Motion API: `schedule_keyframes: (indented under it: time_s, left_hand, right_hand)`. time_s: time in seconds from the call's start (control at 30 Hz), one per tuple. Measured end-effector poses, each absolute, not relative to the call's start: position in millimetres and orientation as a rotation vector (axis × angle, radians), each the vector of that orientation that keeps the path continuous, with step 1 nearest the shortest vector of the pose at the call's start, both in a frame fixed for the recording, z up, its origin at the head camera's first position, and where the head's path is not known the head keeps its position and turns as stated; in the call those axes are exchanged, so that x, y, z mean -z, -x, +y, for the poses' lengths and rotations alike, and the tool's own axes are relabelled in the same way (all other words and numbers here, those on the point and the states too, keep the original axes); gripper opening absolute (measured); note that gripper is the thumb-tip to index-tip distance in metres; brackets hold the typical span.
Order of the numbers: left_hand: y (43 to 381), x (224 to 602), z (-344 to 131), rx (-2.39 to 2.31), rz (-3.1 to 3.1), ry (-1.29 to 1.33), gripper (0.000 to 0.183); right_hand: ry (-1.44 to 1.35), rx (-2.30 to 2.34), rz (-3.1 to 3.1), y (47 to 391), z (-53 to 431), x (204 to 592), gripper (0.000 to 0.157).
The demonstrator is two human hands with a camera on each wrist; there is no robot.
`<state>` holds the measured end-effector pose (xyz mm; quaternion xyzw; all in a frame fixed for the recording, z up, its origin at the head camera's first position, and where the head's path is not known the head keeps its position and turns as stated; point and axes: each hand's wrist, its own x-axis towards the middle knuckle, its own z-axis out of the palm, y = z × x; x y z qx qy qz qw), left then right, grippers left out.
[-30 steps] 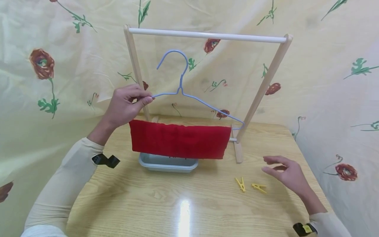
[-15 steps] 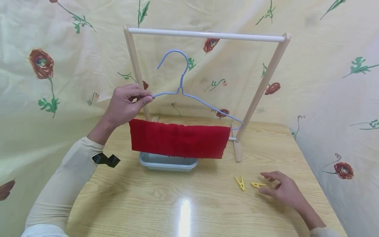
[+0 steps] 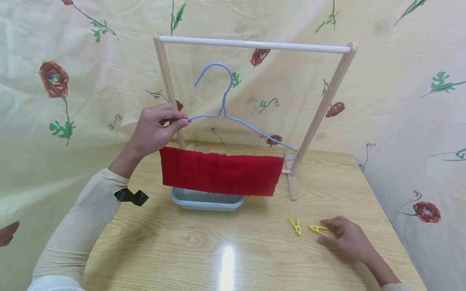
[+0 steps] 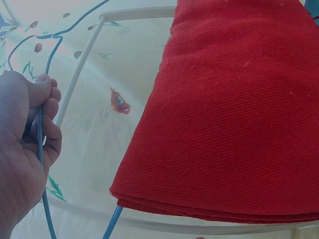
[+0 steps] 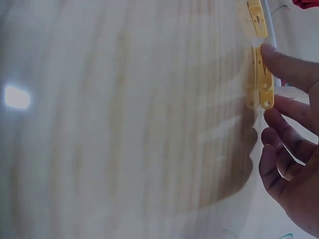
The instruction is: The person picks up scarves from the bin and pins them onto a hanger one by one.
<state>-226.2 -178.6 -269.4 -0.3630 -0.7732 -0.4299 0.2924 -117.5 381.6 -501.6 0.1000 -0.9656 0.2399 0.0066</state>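
In the head view my left hand [image 3: 154,129] pinches the left shoulder of a blue wire hanger [image 3: 242,121] between thumb and fingers, holding it up. A folded red cloth [image 3: 222,171] hangs over the hanger's lower bar; its layered edge shows in the left wrist view. On the right, my right hand [image 3: 347,238] is low over the table, thumb and forefinger spread on either side of a yellow clothespin [image 3: 318,229]. In the right wrist view, these fingertips are right at the clothespin [image 5: 265,74]. A second yellow clothespin [image 3: 296,226] lies just left of it.
A drying rack with a white top rail [image 3: 255,43] and wooden legs [image 3: 322,109] stands behind the hanger. Partly under the cloth sits a pale blue-grey tray [image 3: 207,207] on the wooden table [image 3: 174,250]. Flower-patterned fabric [image 3: 400,101] surrounds the table.
My right hand has come down to the table around the right clothespin, and its thumb and forefinger have closed in somewhat. The left hand, hanger and cloth stay nearly still.
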Motion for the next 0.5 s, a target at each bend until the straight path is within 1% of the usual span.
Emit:
schedule_keyframes:
  time_s: [0.2, 0.5]
  left_hand:
    - [224.8, 269.5, -177.8, 1.157, -2.062, 0.953, 0.013]
    - [225.2, 269.8, -178.1, 1.139, -2.069, 0.951, 0.013]
  right_hand:
    - [-0.360, -0.731, -3.006, 115.8, 384.0, 503.7, 0.043]
    - [-0.346, -0.739, -3.010, 114.5, 383.8, 503.3, 0.037]
